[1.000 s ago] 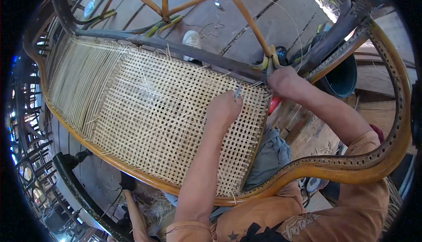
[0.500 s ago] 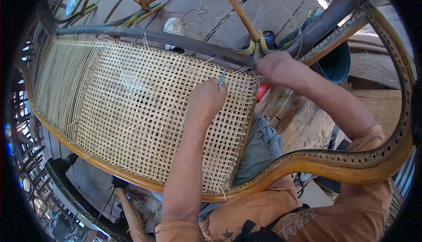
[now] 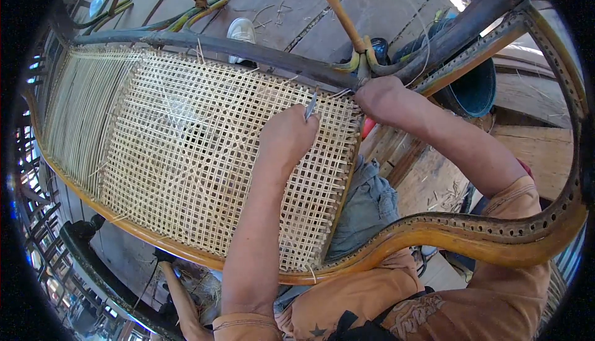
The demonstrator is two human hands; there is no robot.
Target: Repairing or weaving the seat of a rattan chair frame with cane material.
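My left hand [image 3: 286, 135] is closed round a slim, pointed metal tool [image 3: 312, 104], its tip pointing up past the fist. This hand rests on the right part of a woven cane panel [image 3: 204, 155], an open lattice of pale strips. At the panel's far right corner, my right hand [image 3: 379, 97] bends down over the dark frame rail [image 3: 273, 63]; its fingers are hidden under the wrist. A thin pale cane strand [image 3: 427, 47] loops up near that hand. Short loose strand ends stick out along the rail.
A curved wooden frame [image 3: 471, 232] with a row of holes sweeps round the right. Unwoven parallel strands [image 3: 83, 102] fill the left end. Beyond stand a dark bucket [image 3: 474, 90] and a white shoe [image 3: 242, 31]. A grey-blue cloth [image 3: 365, 211] hangs beside the panel. Another person's arm [image 3: 183, 301] shows lower left.
The pale strand now arcs higher beside my right hand, and that hand has shifted slightly. My left hand stays on the panel with the tool. The view has moved a little.
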